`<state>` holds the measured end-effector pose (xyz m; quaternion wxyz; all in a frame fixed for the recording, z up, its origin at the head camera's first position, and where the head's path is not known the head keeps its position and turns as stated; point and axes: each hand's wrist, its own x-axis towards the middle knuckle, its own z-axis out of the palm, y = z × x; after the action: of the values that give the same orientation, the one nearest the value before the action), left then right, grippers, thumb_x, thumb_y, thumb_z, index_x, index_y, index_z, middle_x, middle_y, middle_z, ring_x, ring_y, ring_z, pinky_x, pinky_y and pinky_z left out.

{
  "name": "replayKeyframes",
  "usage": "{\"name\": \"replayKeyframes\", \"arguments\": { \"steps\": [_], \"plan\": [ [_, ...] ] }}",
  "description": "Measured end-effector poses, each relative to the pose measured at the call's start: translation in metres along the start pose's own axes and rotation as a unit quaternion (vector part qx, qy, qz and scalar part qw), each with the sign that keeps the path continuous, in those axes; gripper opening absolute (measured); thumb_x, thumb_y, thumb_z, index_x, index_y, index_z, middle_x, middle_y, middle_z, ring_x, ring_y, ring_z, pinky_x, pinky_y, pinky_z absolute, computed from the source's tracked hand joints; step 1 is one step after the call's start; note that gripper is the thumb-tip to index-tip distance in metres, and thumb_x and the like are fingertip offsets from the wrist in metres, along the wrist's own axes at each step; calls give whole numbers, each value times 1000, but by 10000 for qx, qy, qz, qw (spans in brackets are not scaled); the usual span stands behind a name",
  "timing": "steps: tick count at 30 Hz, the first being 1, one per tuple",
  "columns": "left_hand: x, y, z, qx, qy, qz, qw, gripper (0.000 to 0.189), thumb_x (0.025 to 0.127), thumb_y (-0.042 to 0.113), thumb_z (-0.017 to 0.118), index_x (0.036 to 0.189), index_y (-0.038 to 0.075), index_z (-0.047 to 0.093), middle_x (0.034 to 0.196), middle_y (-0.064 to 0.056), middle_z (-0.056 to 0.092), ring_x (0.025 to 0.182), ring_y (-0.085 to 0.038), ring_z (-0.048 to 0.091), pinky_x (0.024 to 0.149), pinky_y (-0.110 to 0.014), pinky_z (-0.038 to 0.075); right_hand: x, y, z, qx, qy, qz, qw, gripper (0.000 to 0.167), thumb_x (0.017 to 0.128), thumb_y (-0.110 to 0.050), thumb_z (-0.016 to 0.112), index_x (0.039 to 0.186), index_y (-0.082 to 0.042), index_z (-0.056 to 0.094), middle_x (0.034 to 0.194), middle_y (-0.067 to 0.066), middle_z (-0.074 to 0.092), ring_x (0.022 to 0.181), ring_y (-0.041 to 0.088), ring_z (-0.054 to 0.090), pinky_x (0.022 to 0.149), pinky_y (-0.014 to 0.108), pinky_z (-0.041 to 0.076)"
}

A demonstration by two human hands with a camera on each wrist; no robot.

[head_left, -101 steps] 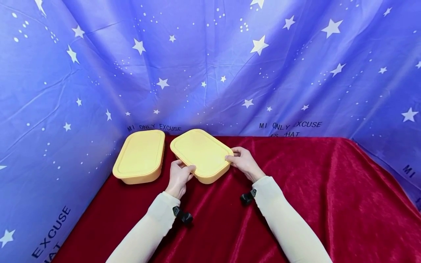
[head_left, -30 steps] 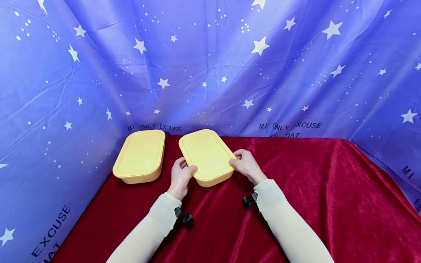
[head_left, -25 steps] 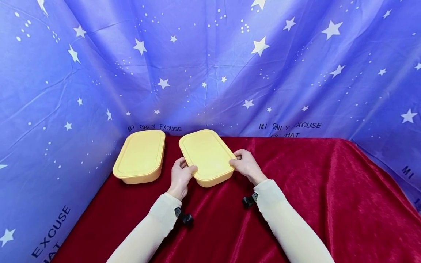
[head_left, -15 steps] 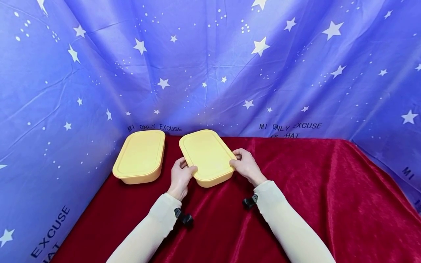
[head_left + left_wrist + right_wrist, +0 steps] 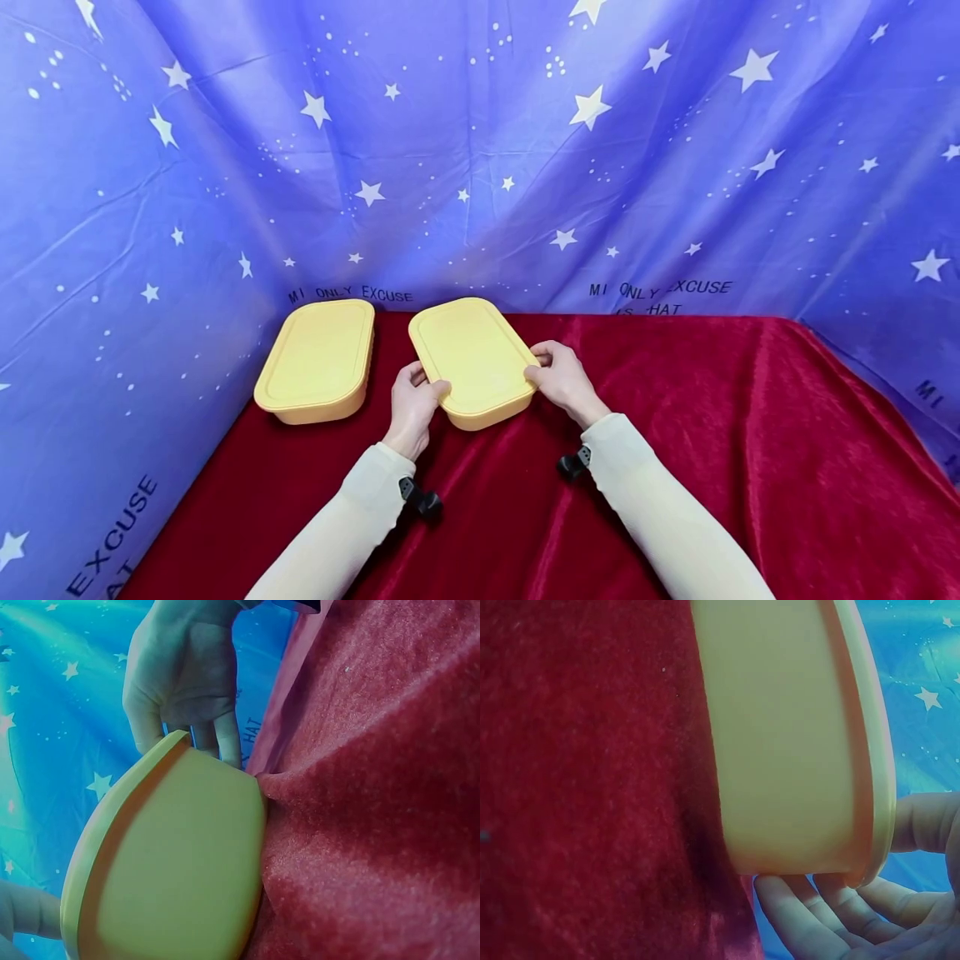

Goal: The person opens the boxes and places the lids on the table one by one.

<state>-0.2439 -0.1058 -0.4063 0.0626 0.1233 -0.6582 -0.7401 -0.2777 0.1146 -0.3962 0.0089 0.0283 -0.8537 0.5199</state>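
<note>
A yellow lidded food container (image 5: 472,358) with rounded corners sits on red cloth, slightly angled. My left hand (image 5: 411,410) pinches its near-left edge, thumb on the lid's rim and fingers curled along the side. At the right edge, my right hand (image 5: 566,383) does likewise with its thumb on top. The right wrist view shows the fingertips (image 5: 780,896) against the lower wall of the container (image 5: 780,742). In the left wrist view the right hand (image 5: 184,667) appears beyond the container (image 5: 180,862), and part of the left hand (image 5: 26,911) shows at the lower left edge.
A second, matching yellow container (image 5: 315,358) stands on the left, a narrow gap away. Red velvet cloth (image 5: 675,442) covers the table. Behind and at both sides hangs a blue curtain (image 5: 480,167) with white stars and black lettering.
Over the earlier frames the held container turned clockwise and shifted slightly right, both hands keeping their grip. In the last second only a slight shift of the head view shows.
</note>
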Motion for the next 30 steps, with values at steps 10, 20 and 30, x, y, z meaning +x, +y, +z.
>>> {"name": "replayKeyframes", "arguments": {
  "steps": [10, 20, 30],
  "plan": [
    [1, -1, 2, -12, -44, -52, 10000, 61, 75, -10, 57, 134, -5, 39, 129, -21, 45, 112, -28, 53, 84, -30, 49, -2, 1, -1, 13, 88, -10, 10000, 36, 78, -1, 59, 114, 4, 57, 96, 15, 60, 81, 22, 59, 67, 27, 49],
    [0, 0, 5, 35, -30, -94, 9999, 59, 75, -9, 56, 132, -4, 41, 127, -20, 47, 107, -27, 53, 82, -28, 49, -3, 5, -3, 30, 73, 8, 10000, 36, 79, -2, 59, 114, 4, 55, 96, 15, 59, 78, 21, 58, 65, 26, 49],
    [2, -2, 9, 36, -79, -32, 10000, 61, 74, -9, 55, 133, -5, 42, 127, -21, 48, 108, -28, 54, 85, -30, 49, -4, 5, -8, 88, 113, 28, 9999, 35, 79, -1, 59, 114, 4, 56, 96, 15, 60, 77, 20, 58, 65, 26, 50]
  ]
}}
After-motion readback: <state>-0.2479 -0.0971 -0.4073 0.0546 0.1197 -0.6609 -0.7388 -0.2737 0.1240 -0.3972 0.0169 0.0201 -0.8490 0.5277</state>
